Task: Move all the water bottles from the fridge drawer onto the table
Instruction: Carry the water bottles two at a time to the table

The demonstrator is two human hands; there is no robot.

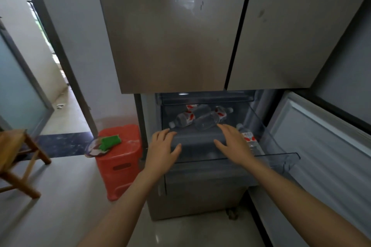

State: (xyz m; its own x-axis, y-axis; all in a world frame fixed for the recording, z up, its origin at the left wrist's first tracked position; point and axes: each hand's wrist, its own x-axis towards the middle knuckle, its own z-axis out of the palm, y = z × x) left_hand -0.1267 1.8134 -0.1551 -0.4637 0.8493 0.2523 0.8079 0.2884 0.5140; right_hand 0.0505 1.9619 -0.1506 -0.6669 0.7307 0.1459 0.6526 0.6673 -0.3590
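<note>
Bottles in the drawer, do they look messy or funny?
A bit messy, yes. The water bottles lie on their sides in a jumbled heap at the back of the fridge drawer, pointing different ways, and a lone bottle lies apart by the right side wall. No spill or damage shows.

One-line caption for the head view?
Open left hand and right hand reach over the pulled-out fridge drawer with water bottles inside.

Open drawer top, bottles behind
</note>
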